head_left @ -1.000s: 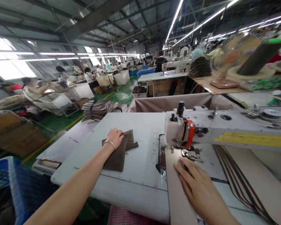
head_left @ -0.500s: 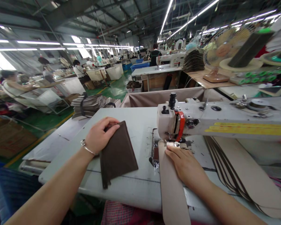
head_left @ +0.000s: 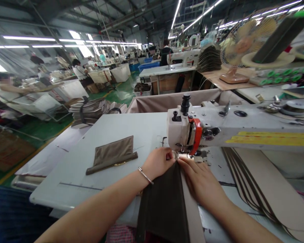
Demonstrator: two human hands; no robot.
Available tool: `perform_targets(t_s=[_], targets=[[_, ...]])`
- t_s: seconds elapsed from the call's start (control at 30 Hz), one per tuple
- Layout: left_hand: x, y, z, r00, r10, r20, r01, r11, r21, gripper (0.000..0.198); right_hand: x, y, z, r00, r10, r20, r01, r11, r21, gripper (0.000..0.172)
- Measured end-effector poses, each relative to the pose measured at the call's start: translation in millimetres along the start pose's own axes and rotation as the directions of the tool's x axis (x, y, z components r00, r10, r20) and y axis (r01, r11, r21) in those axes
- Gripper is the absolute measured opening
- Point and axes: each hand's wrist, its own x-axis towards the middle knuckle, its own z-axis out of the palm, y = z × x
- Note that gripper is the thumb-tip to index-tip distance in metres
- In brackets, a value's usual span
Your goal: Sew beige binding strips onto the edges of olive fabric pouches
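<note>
Under the head of a sewing machine point(head_left: 183, 131) lies a long beige piece point(head_left: 192, 206), with a dark brown panel point(head_left: 164, 202) over its left part. My left hand point(head_left: 159, 163), a bracelet at its wrist, pinches the top edge of the brown panel close to the presser foot. Against the upper end of the beige piece, my right hand point(head_left: 200, 175) rests with its fingers close together, the tips near the needle area. Another brown piece with a folded edge and a gold-coloured zipper part point(head_left: 114, 153) lies on the white table to the left.
Several long beige and brown pieces point(head_left: 263, 189) are stacked right of the machine. Bundled pieces point(head_left: 87, 109) sit beyond the table's left edge. A fan point(head_left: 239, 47) and a large thread cone point(head_left: 281, 40) stand at the back right. Other people sit at machines farther off.
My left hand has moved right to the presser foot, bringing a dark brown panel over the beige piece. A brown piece with a zipper part now shows on the table. The view has shifted slightly.
</note>
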Motion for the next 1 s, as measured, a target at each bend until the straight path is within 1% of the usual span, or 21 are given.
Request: perform_targets(t_s=[0.13,0.47,0.53,0.6,0.63,0.7,0.77,0.8,0.87,1.0], targets=[[2.8,0.5,1.1,1.0,-0.004,-0.023,0.004,1.0,0.006,0.01,0.4,-0.2,0.5,1.0,0.014,0.004,-0.014,1.0,0.006,0.052],[9.2,0.2,1.3,0.999,0.022,-0.031,-0.021,0.999,0.036,0.01,-1.7,0.0,2.9,0.999,0.024,0.023,-0.024,1.0,0.007,0.055],[6.9,1.3,0.5,0.999,0.028,-0.046,-0.025,0.999,0.048,0.009,-1.4,0.3,1.7,1.0,0.024,0.02,-0.024,1.0,0.008,0.054],[-0.9,4.0,-0.4,0.995,0.083,-0.06,-0.077,0.993,0.095,0.008,-1.5,0.5,0.1,1.0,0.015,0.02,-0.016,1.0,0.015,0.051],[-6.9,5.6,-0.5,0.99,0.137,-0.044,-0.13,0.983,0.131,0.009,-1.8,0.5,-0.6,1.0,0.009,0.022,-0.009,1.0,0.02,0.049],[-21.0,8.3,0.3,0.964,0.264,0.023,-0.262,0.94,0.217,0.014,-3.1,0.2,-1.8,1.0,-0.004,0.025,0.004,1.0,0.031,0.046],[-33.7,9.4,2.1,0.937,0.338,0.091,-0.349,0.893,0.284,0.022,-4.7,-0.5,-2.4,1.0,-0.009,0.026,0.008,0.999,0.041,0.046],[-38.2,9.3,2.8,0.931,0.348,0.107,-0.364,0.879,0.307,0.025,-5.4,-0.9,-2.5,1.0,-0.007,0.024,0.006,0.999,0.044,0.046],[-42.2,8.6,3.3,0.933,0.338,0.12,-0.359,0.874,0.329,0.029,-6.0,-1.7,-2.5,1.0,-0.002,0.021,0.001,0.999,0.051,0.046],[-37.0,6.7,1.1,0.941,0.309,0.139,-0.338,0.89,0.306,0.029,-4.0,-2.6,-2.1,1.0,0.002,0.014,-0.003,0.998,0.056,0.045]])
